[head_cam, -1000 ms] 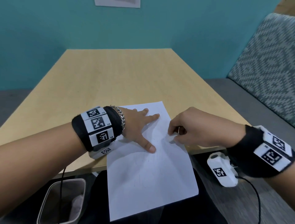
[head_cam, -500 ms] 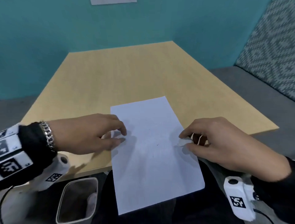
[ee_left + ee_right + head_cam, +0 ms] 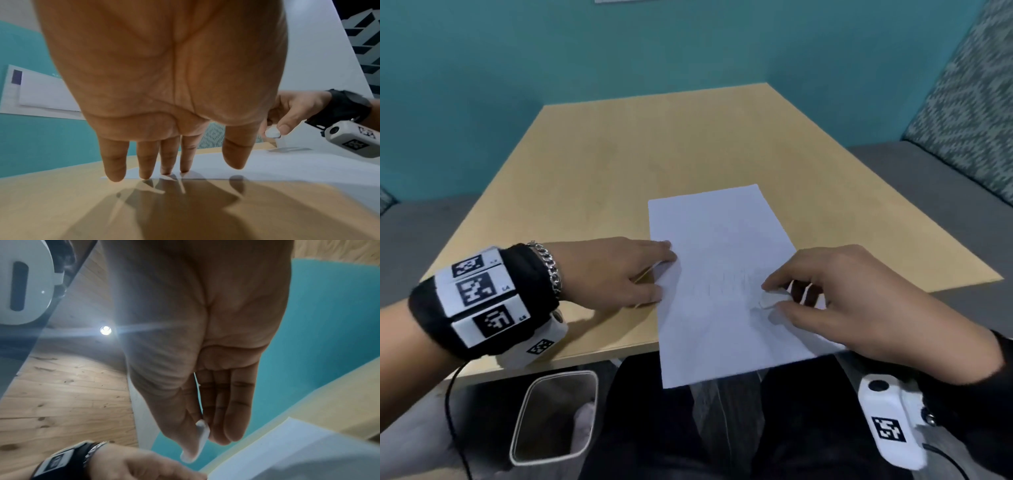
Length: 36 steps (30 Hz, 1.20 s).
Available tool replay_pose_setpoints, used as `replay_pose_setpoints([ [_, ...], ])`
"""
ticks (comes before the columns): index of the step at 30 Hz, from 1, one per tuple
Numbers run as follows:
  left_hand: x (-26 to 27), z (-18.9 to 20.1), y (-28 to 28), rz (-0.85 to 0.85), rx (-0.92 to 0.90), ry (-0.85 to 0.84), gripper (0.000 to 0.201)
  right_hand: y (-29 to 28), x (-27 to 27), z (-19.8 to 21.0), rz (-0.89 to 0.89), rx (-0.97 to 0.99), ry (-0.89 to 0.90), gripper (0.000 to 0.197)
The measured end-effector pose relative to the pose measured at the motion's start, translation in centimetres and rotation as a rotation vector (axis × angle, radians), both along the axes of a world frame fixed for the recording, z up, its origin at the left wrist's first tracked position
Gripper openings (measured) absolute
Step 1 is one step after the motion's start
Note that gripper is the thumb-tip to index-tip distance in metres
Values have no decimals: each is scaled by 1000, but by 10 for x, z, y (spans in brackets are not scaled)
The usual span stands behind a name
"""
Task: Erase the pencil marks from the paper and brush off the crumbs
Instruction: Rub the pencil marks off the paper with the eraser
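A white sheet of paper (image 3: 722,240) lies on the wooden table (image 3: 619,164), its near end hanging over the table's front edge. Faint pencil marks (image 3: 726,281) show near its middle. My left hand (image 3: 661,270) lies at the sheet's left edge, and its straight fingertips (image 3: 166,170) touch that edge. My right hand (image 3: 779,294) pinches a small white eraser (image 3: 768,301) between thumb and fingers on the sheet's right side, beside the marks. The eraser (image 3: 202,430) also shows in the right wrist view, and the eraser (image 3: 272,132) in the left wrist view. I cannot make out any crumbs.
A grey waste bin (image 3: 554,418) stands on the floor below the table's front edge, to the left of my lap. A grey bench with a patterned cushion (image 3: 962,102) runs along the right. A teal wall (image 3: 517,51) stands behind the table.
My left hand has come off the middle of the sheet to its left edge. My right hand, still pinching the eraser, has stayed at the sheet's right side.
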<state>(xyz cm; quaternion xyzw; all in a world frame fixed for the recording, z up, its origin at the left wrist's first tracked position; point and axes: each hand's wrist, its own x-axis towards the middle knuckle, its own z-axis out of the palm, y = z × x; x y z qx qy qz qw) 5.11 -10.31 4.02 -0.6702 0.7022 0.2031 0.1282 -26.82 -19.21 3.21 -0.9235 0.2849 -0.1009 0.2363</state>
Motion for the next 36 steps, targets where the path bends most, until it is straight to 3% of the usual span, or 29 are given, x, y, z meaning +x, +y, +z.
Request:
replay_pose_setpoints([
  [8, -15, -11, -14, -9, 2, -96, 125, -16, 48, -3, 123, -155, 157, 25],
  [15, -17, -14, -12, 31, 59, -141, 142, -32, 96, 15, 261, -201, 273, 23],
  [21, -18, -12, -11, 71, 114, -163, 145, -44, 133, 6, 219, -214, 241, 25],
  [24, -18, -13, -14, 104, 136, -170, 150, -44, 137, 0, 199, -206, 222, 25],
  [29, -17, -14, -17, 122, 151, -181, 154, -35, 133, 2, 348, -178, 218, 22],
  [36, -17, -15, -18, 134, 154, -186, 156, -40, 138, 4, 303, -192, 196, 26],
])
